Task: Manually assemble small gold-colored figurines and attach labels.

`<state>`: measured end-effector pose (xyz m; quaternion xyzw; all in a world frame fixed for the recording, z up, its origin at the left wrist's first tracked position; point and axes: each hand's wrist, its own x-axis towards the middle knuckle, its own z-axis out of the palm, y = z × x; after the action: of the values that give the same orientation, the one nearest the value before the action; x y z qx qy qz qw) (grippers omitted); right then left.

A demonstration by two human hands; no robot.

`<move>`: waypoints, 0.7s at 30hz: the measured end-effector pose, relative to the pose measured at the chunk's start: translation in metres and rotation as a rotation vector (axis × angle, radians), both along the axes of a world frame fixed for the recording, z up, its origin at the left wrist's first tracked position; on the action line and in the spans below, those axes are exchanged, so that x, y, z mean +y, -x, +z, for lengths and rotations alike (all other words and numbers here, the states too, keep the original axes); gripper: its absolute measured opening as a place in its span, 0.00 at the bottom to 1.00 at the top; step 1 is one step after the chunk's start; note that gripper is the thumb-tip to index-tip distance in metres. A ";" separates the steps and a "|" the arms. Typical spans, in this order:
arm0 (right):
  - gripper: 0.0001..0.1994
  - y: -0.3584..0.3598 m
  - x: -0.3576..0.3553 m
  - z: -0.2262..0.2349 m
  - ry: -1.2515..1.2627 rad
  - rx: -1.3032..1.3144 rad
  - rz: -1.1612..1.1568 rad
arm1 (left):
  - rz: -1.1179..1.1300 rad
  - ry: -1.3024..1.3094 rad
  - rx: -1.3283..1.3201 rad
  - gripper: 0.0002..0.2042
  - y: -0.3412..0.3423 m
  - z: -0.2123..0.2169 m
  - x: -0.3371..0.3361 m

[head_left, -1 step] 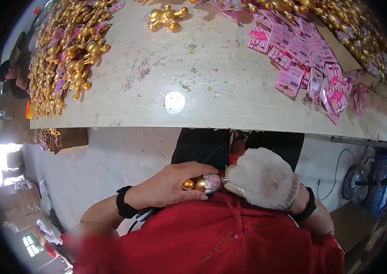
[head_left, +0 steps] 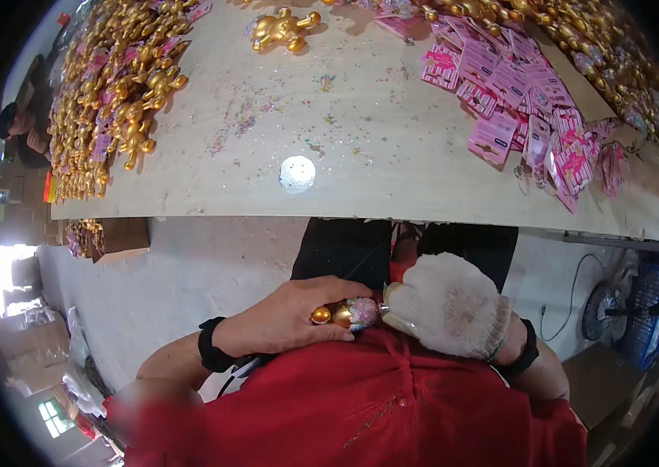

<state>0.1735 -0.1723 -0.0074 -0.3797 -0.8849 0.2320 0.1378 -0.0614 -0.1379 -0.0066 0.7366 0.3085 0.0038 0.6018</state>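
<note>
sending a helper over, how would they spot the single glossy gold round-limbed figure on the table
Start at the wide pale tabletop. Toward its far side, right of the left heap of gold figures, lies the figure, alone rather than piled.

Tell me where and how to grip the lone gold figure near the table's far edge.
Grip the lone gold figure by its broad, rounded body, between the ball-ended limbs that stick out. Probably come from the near side, since the gold heap and pink cards lie to its left and right.

Glossy figurine (head_left: 351,314), fuzzy cloth glove (head_left: 454,305)
</note>
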 end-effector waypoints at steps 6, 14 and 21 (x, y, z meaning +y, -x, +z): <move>0.08 0.001 0.000 0.001 0.011 -0.092 0.094 | -0.041 0.009 0.004 0.23 0.000 -0.006 -0.002; 0.12 0.001 -0.009 -0.013 0.264 -0.010 0.034 | -0.070 0.046 -0.008 0.23 -0.001 -0.011 -0.004; 0.12 0.003 -0.010 -0.016 0.343 -0.093 0.118 | -0.123 0.120 -0.017 0.22 -0.004 -0.020 -0.006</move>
<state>0.1701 -0.1820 -0.0235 -0.3552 -0.8586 0.3694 0.0163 -0.0572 -0.1440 -0.0264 0.7166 0.2574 -0.0455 0.6466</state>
